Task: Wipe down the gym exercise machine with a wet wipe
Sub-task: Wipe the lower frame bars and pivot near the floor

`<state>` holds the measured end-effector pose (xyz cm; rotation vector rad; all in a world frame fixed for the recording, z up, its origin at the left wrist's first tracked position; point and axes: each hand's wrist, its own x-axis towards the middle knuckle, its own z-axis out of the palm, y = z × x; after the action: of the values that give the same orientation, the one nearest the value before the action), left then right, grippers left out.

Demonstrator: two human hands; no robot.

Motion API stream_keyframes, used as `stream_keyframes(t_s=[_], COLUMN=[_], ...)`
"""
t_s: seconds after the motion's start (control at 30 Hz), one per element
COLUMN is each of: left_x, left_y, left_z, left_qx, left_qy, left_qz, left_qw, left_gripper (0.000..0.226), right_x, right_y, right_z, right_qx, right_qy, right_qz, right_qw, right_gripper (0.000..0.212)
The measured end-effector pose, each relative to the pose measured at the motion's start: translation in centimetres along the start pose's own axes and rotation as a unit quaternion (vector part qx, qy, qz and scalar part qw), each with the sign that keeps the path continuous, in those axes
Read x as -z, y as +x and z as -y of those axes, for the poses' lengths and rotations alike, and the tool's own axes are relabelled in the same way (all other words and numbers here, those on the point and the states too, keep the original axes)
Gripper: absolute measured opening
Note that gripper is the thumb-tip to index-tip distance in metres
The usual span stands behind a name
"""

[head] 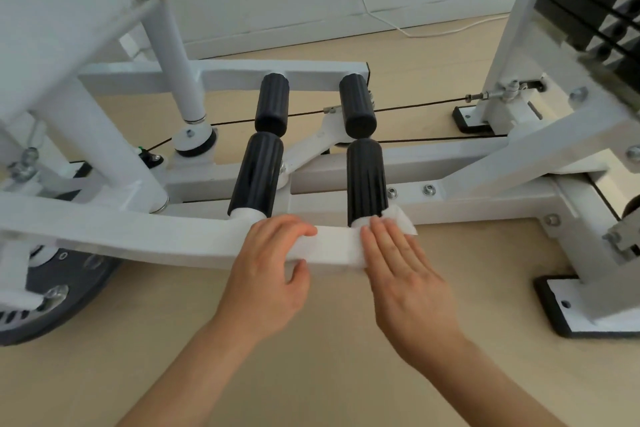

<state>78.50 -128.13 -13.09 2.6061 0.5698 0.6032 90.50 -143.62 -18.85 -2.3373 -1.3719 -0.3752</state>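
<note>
from the head camera, the person leans over the low front of the white exercise machine [467,149], which stands on a pale wood floor [346,374]. the left hand [270,263] grips the front bar [156,239], fingers curled over its top and thumb tucked under it. the right hand [398,267] lies flat, its fingers straight and pressing the wet wipe [403,222] down on the bar's end, right at the foot of the right-hand black roller [367,180]. one corner of the wipe pokes out past the fingertips. a brighter white band between the two hands may be more of the wipe draped over the bar, though that cannot be told for sure.

the wiping looks to be in hand on this front bar. no damp streaks show on the paint, so what is already cleaned cannot be judged. the other rollers [256,177], the uprights, the rear frame and the weight stack [595,3] likely remain to be done.
</note>
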Motion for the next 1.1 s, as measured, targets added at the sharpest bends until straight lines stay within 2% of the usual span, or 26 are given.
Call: stream_keyframes(t_s=[0.07,0.13,0.2,0.23,0.3,0.4,0.5,0.57,0.6,0.67,0.73,0.8,0.83,0.93,1.03,1.1], left_x=[0.0,0.3,0.9,1.2,1.5,1.5,2.0,2.8,3.2,4.0,4.4,4.4,4.3,3.9,3.4,3.0], left_y=[-0.1,-0.4,-1.0,-1.5,-2.3,-3.1,-2.7,-2.4,-2.2,-2.0,-1.9,-1.8,-1.8,-1.5,-0.8,-0.3], left_z=[-0.6,-1.2,-1.7,-1.8,-2.2,-3.1,-3.1,-2.8,-2.6,-2.4,-2.2,-2.2,-2.1,-2.0,-1.8,-1.4], left_qx=[-0.009,0.005,0.074,0.121,0.198,0.202,0.187,0.221,0.242,0.278,0.294,0.314,0.323,0.342,0.299,0.267], left_qy=[-0.014,-0.032,-0.048,-0.063,-0.124,-0.219,-0.217,-0.236,-0.256,-0.32,-0.382,-0.424,-0.43,-0.381,-0.244,-0.15], left_qz=[-0.001,-0.038,-0.114,-0.143,-0.125,-0.02,0.003,0.013,0.029,0.067,0.086,0.073,0.055,-0.013,-0.029,-0.044], left_qw=[1.0,0.999,0.99,0.98,0.964,0.954,0.958,0.946,0.935,0.903,0.872,0.847,0.841,0.859,0.922,0.951], left_gripper=[0.041,0.039,0.027,0.022,0.026,0.05,0.053,0.051,0.049,0.042,0.029,0.018,0.016,0.01,0.013,0.014], right_x=[-0.4,-0.9,-1.0,-0.6,0.9,2.9,3.6,3.9,4.1,4.7,5.1,4.9,4.5,3.3,3.2,3.4], right_y=[0.6,1.6,2.7,3.0,3.2,3.7,4.2,4.4,4.6,5.0,5.4,5.8,6.0,6.9,7.2,6.7], right_z=[2.3,4.8,6.0,6.3,6.4,6.1,5.3,4.9,4.8,4.5,4.2,3.8,3.6,2.6,1.3,1.1], right_qx=[-0.01,0.031,0.045,0.015,-0.1,-0.252,-0.309,-0.319,-0.315,-0.293,-0.272,-0.265,-0.27,-0.302,-0.31,-0.301], right_qy=[0.024,0.118,0.264,0.328,0.444,0.588,0.672,0.705,0.707,0.699,0.684,0.665,0.644,0.516,0.369,0.246], right_qz=[0.01,0.022,0.02,0.018,0.003,0.016,0.062,0.093,0.105,0.137,0.178,0.198,0.185,0.089,0.027,-0.008], right_qw=[1.0,0.992,0.963,0.944,0.89,0.768,0.67,0.627,0.624,0.638,0.653,0.669,0.691,0.797,0.876,0.921], right_gripper=[0.06,0.056,0.057,0.059,0.051,0.024,0.005,0.019,0.022,0.02,0.028,0.035,0.037,0.034,0.033,0.029])
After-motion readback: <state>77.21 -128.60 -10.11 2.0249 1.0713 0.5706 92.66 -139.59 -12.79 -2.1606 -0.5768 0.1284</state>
